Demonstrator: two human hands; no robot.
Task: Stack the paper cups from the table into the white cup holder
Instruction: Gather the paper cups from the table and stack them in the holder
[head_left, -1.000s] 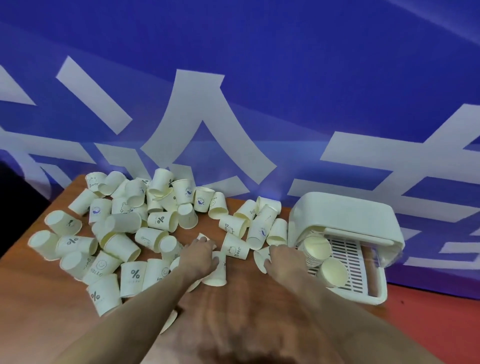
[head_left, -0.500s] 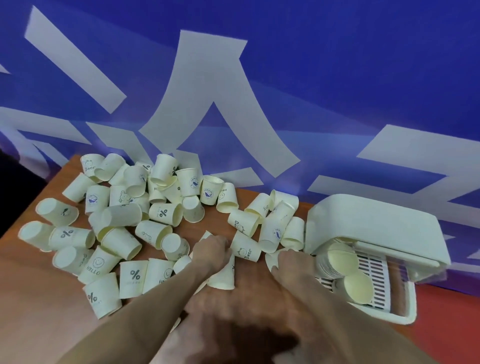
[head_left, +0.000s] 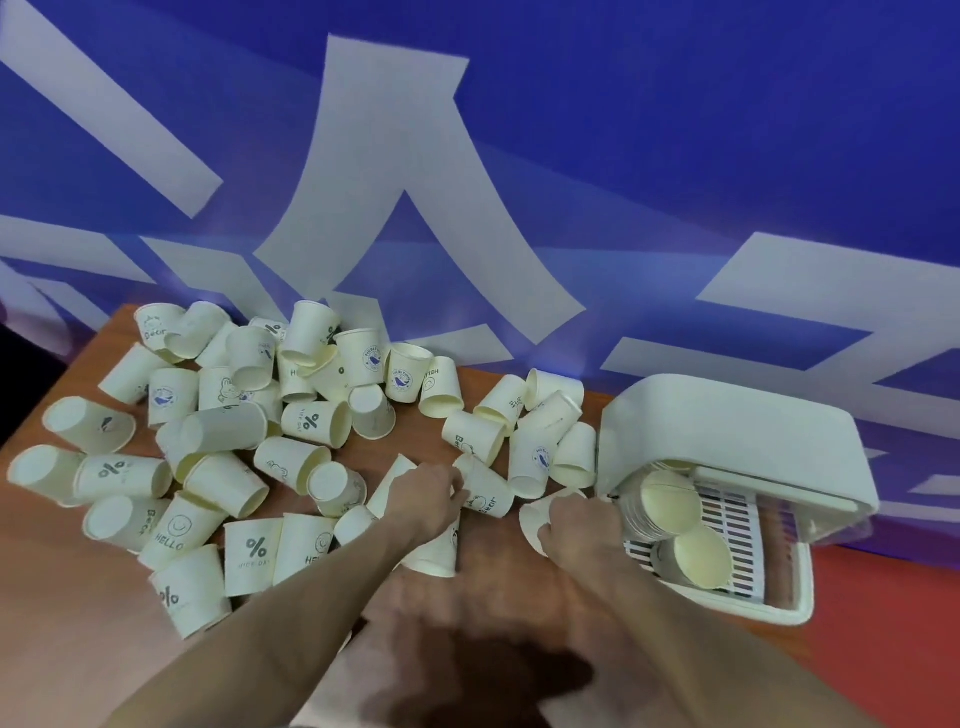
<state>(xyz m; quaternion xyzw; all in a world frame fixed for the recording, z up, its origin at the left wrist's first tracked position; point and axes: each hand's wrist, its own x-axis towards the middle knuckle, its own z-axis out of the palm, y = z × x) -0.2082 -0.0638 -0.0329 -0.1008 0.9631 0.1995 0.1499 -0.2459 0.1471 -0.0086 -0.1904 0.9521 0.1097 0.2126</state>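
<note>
Dozens of pale paper cups (head_left: 311, 431) lie scattered over the left and middle of the brown table (head_left: 62, 639), most on their sides, some upright or upside down, reaching from the far edge by the blue wall (head_left: 675, 156) nearly to the left edge. They are cream-white with small dark prints such as a percent sign, "HELLO" and a little whale. Bare tabletop shows along the near edge, under and between the two forearms. At the right end sits the white cup holder (head_left: 727, 431), its slatted tray reaching toward the near right edge, with two stacks of cups (head_left: 670, 501) lying inside, mouths toward the camera. The left hand (head_left: 423, 501) has its fingers curled over a tipped cup (head_left: 483, 493) in the middle of the table, touching it; whether they close round it I cannot tell. The right hand (head_left: 576, 527) grips a cup (head_left: 535, 512) by its rim, just beside the holder's open front. Only a narrow gap of table separates the two hands.
</note>
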